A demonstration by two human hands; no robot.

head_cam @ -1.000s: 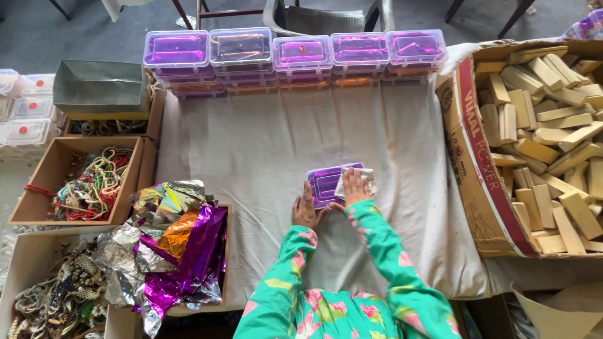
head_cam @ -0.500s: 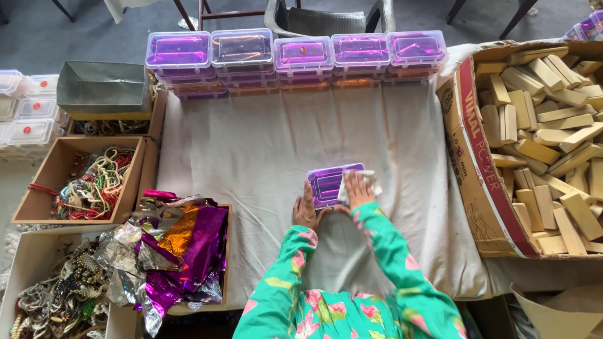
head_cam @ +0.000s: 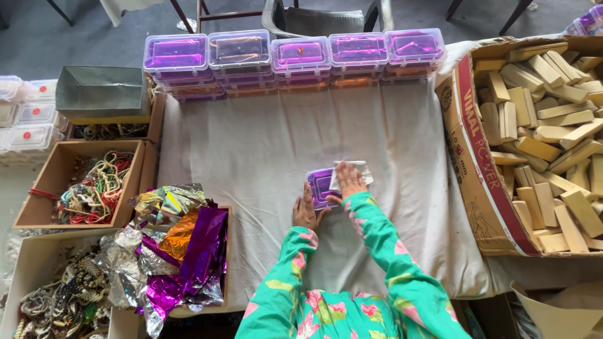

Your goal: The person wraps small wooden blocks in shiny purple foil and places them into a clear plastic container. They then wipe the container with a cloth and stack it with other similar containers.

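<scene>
A small clear plastic box with purple foil inside [head_cam: 321, 183] lies on the white cloth [head_cam: 251, 163] in front of me. My left hand [head_cam: 306, 212] steadies the box at its near left side. My right hand [head_cam: 349, 181] rests on top of it, fingers pressing on the clear lid [head_cam: 363, 168]. Both sleeves are green with a pink flower print.
A row of stacked clear boxes with purple foil [head_cam: 295, 56] lines the far edge. A large carton of wooden blocks [head_cam: 546, 132] stands right. Left are a box of crumpled foil [head_cam: 176, 245], boxes of bead strings [head_cam: 81, 188] and a grey tray [head_cam: 103, 94].
My hands and the small box have stayed at the same spot. My right hand has shifted slightly on the lid.
</scene>
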